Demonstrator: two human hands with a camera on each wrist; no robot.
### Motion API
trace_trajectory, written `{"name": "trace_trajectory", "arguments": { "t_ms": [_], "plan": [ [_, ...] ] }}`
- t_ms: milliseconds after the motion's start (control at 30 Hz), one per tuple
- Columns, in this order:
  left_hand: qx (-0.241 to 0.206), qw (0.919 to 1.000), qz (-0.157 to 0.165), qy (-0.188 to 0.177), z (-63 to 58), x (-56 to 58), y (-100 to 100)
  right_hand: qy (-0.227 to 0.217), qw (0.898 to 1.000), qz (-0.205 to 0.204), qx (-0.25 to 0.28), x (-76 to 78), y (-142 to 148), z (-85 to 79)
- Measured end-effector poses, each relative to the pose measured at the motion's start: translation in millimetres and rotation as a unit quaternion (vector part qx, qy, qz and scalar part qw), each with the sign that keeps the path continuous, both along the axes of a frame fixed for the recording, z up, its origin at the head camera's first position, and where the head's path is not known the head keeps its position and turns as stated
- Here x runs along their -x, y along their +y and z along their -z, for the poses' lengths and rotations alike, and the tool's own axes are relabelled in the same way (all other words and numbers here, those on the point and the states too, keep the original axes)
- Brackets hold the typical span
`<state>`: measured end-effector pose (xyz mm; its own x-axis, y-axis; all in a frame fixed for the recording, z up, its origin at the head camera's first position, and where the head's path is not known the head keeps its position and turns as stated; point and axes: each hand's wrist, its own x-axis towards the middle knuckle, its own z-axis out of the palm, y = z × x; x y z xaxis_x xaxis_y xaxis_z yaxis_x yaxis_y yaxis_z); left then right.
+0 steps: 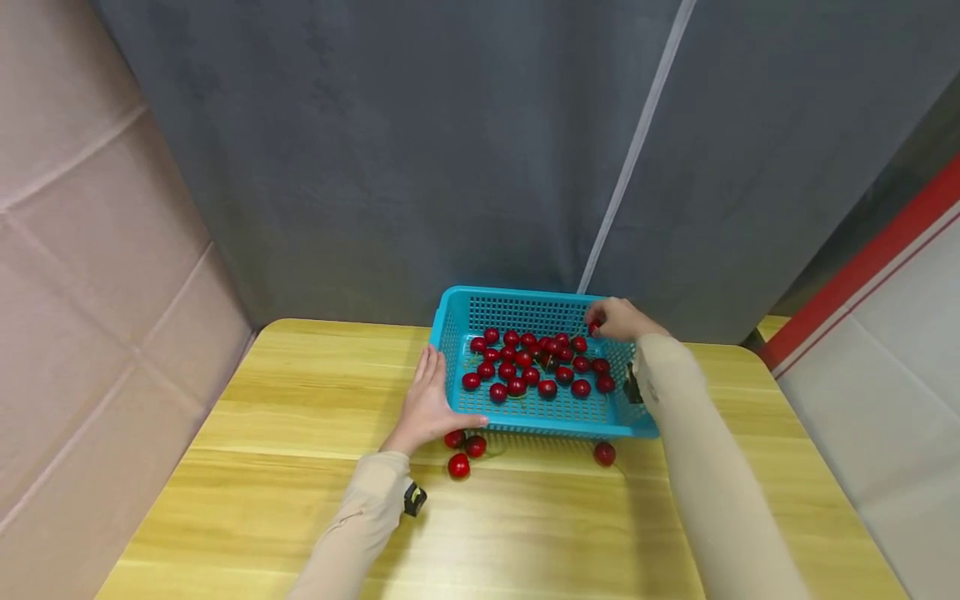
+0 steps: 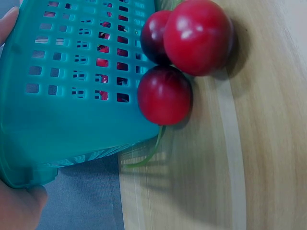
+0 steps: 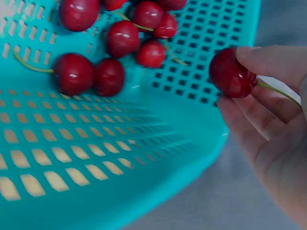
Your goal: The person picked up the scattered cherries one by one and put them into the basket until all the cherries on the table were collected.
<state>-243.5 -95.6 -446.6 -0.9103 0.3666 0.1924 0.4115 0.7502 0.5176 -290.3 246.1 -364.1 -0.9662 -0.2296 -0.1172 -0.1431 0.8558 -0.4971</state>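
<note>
A blue plastic basket point(image 1: 558, 427) with perforated walls holds many dark red cherries point(image 1: 517, 386) with green stems. My left hand point(image 1: 425, 408) rests at its front left corner, straight fingers along the left side and thumb across the front rim. Between the thumb and fingers of my right hand point(image 1: 628, 320) a single cherry point(image 3: 230, 74) is pinched, its stem pointing back toward the palm. That hand is over the basket's back right part. Below the left hand, three cherries point(image 2: 164, 95) lie on the table close by the basket's front wall.
Another cherry point(image 1: 604, 453) lies on the wooden table point(image 1: 322, 417), in front of the basket's right end. A dark grey curtain point(image 1: 375, 167) hangs behind the table. Pale padded panels point(image 1: 97, 275) stand on the left, and a white wall with a red band point(image 1: 862, 267) on the right.
</note>
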Motion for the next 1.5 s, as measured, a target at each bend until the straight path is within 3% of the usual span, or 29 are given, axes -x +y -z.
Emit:
{"name": "trace_trajectory", "arguments": {
  "t_ms": [200, 533, 700, 867, 1067, 1333, 1500],
  "plan": [
    [0.004, 1.0, 0.002, -0.005, -1.8, -1.1, 2, 0.022, 0.999, 0.023, 0.001, 5.7, 5, 13.4],
    [-0.005, 1.0, 0.006, 0.003, -3.3, -2.1, 6, 0.015, 0.998, 0.052, 0.01, 2.0, 10, 22.9],
    [-0.009, 0.9999, 0.006, -0.001, -2.6, -1.9, 5, 0.006, 0.998, 0.055, 0.012, 0.0, 12, 25.8],
    [0.002, 0.9999, 0.006, -0.015, -2.4, -2.1, 6, 0.026, 0.998, 0.028, 0.039, -9.0, 16, 27.4],
    [-0.005, 0.9999, 0.005, -0.008, -3.3, -3.3, 4, 0.096, 0.995, 0.006, 0.037, -33.9, 15, 22.9],
    [-0.002, 1.0, 0.001, -0.002, -1.4, -1.5, 1, 0.168, 0.985, -0.019, 0.028, -85.8, -3, 10.7],
    [-0.003, 1.0, 0.003, -0.003, -0.8, -1.0, -1, 0.244, 0.968, -0.052, 0.028, -120.8, -16, 12.8]
  ]
}}
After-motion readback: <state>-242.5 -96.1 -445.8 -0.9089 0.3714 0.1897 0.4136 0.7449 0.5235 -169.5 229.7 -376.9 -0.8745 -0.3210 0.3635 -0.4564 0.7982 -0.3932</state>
